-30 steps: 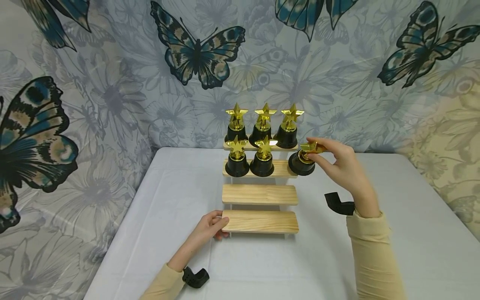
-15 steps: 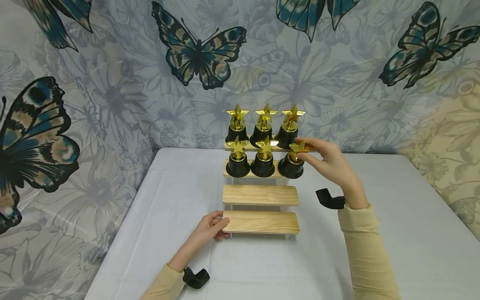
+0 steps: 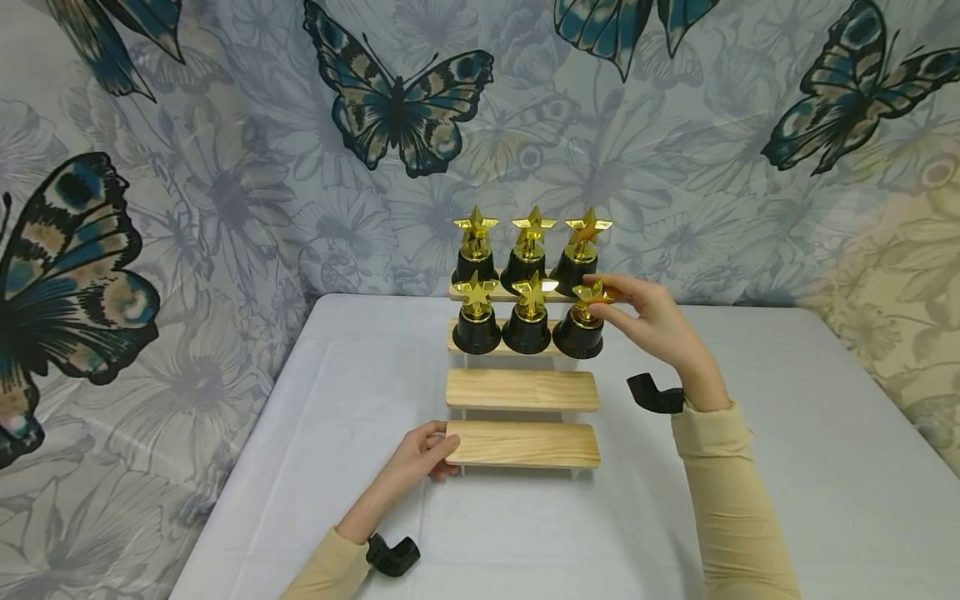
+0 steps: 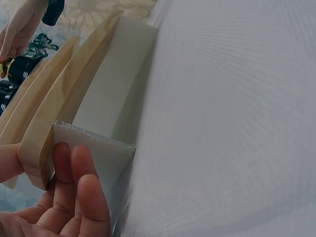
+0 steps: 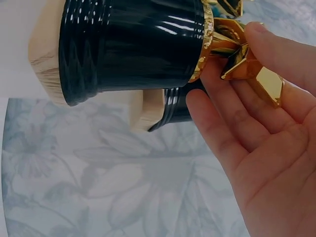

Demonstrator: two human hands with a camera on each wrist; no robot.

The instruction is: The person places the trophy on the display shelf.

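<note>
My right hand point(image 3: 647, 321) pinches the gold star of a star trophy point(image 3: 579, 336) at the right end of the second shelf from the back. In the right wrist view its black base point(image 5: 133, 47) stands on the wooden board, and the thumb and fingers are about the star point(image 5: 244, 54). Low on the left, my left hand point(image 3: 420, 452) grips the left end of the front wooden shelf point(image 3: 525, 444). The left wrist view shows the thumb above the board point(image 4: 37, 148) and curled fingers point(image 4: 86, 197) beneath it, against the pale support.
Two more trophies, a left one point(image 3: 476, 325) and a middle one point(image 3: 527, 325), share that shelf. Three trophies stand on the top shelf behind, one at its right end point(image 3: 574, 271). The third shelf point(image 3: 522, 390) is bare wood. A white cloth covers the table point(image 3: 337, 375).
My right hand has moved left with the trophy, from beyond the shelf's right end to beside the middle trophy. The trophy went from tilted to nearly upright. My left hand stays put.
</note>
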